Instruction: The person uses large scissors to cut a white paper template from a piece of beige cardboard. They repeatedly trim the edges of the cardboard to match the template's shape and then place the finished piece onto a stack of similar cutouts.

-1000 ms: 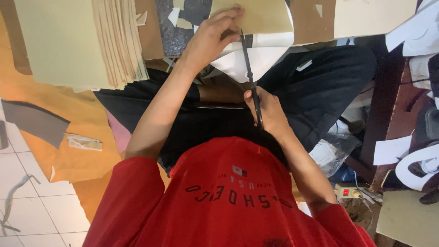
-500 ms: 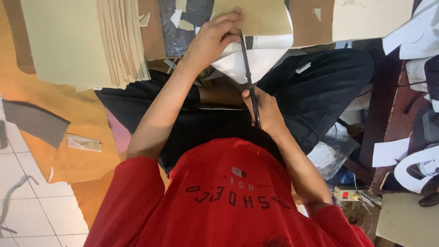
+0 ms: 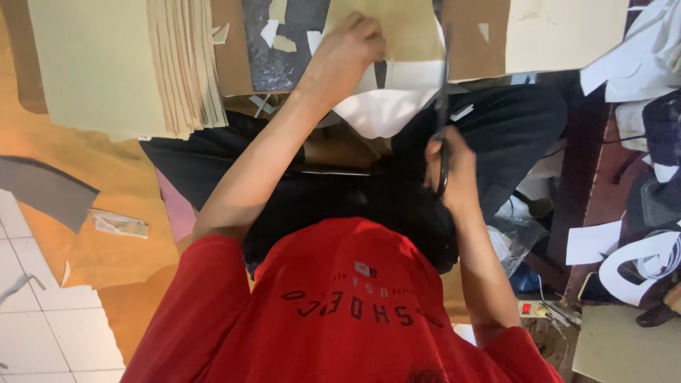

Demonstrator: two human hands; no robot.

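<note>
The floor [image 3: 42,333] is laid with pale tiles at one side and is largely covered by a big orange-brown sheet [image 3: 106,234]. On that sheet a dark grey offcut [image 3: 42,195] and a small crumpled pale scrap [image 3: 119,224] are seen. A pale yellow-green sheet [image 3: 92,64] is spread beside a fanned stack of tan sheets [image 3: 186,64]. A dark mottled patch of floor [image 3: 266,60] is strewn with small paper scraps. A brown board [image 3: 475,35] and a cream sheet [image 3: 567,32] lie further along.
</note>
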